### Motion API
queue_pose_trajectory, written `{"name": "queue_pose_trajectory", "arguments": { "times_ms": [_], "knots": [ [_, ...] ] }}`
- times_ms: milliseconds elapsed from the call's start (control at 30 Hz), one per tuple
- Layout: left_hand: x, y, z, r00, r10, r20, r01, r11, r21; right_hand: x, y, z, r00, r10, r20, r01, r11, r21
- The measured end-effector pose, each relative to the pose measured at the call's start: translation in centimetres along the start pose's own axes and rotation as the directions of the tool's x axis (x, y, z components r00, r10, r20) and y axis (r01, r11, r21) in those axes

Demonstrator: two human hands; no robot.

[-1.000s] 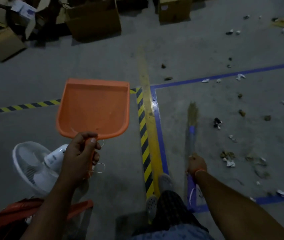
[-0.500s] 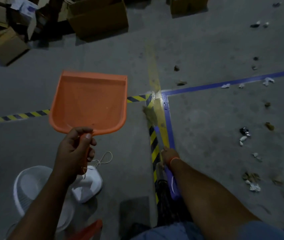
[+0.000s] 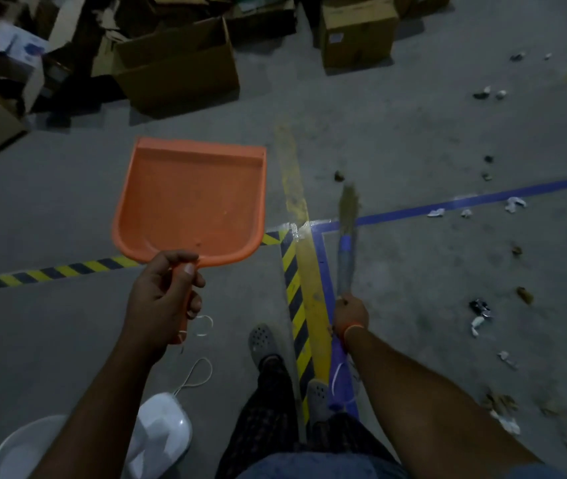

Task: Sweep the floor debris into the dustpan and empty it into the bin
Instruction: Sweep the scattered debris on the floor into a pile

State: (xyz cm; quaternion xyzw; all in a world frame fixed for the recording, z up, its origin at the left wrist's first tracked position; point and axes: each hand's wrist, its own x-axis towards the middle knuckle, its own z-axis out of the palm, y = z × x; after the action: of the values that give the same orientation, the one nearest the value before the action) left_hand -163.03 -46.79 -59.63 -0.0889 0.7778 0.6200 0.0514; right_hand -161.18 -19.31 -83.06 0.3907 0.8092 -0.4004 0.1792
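Observation:
My left hand (image 3: 164, 299) grips the handle of an orange dustpan (image 3: 192, 202), held in the air above the grey floor with its empty tray facing up. My right hand (image 3: 351, 312) holds the blue-wrapped handle of a broom (image 3: 346, 247); its straw head points forward over the blue floor line. Scraps of white paper and brown debris (image 3: 479, 312) lie scattered over the floor to the right, with more debris (image 3: 513, 203) along the blue line. No bin can be made out.
Open cardboard boxes (image 3: 178, 63) pile up at the back left, and one closed box (image 3: 358, 29) stands at the back middle. A white fan (image 3: 157, 433) lies on the floor at the lower left. Yellow-black tape (image 3: 294, 292) and blue tape mark the floor. My feet stand beside the tape.
The broom head has swung forward and right, from the tape corner to over the blue line. The dustpan stays raised in my left hand. The view has shifted a little.

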Motion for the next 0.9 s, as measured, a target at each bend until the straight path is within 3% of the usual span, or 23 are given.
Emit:
{"name": "queue_pose_trajectory", "arguments": {
  "times_ms": [100,233,467,633,733,900],
  "knots": [
    [4.2,0.0,-0.1,0.999,0.009,0.033,-0.009,1.000,-0.002,2.8,-4.9,0.7,0.993,-0.069,0.096,0.070,0.998,0.000],
    [11.1,0.0,-0.6,0.997,-0.001,0.076,0.000,1.000,0.004,7.1,-10.6,2.0,0.983,-0.025,0.182,0.024,1.000,0.006],
    [23.9,2.6,-1.1,0.971,-0.018,0.238,0.009,0.999,0.035,14.3,-14.9,0.9,0.985,0.167,0.050,-0.152,0.964,-0.217],
    [31.3,4.1,1.3,0.953,-0.010,0.304,-0.006,0.999,0.052,15.8,-17.5,0.4,0.920,0.365,-0.139,-0.325,0.913,0.247],
    [34.2,4.7,3.0,0.939,-0.009,0.343,-0.009,0.999,0.051,16.4,-19.5,1.3,0.912,0.340,-0.229,-0.272,0.919,0.284],
    [37.7,5.8,5.5,0.916,-0.027,0.399,-0.006,0.997,0.081,19.5,-24.1,2.5,0.988,0.157,-0.005,-0.154,0.978,0.141]
  ]
}}
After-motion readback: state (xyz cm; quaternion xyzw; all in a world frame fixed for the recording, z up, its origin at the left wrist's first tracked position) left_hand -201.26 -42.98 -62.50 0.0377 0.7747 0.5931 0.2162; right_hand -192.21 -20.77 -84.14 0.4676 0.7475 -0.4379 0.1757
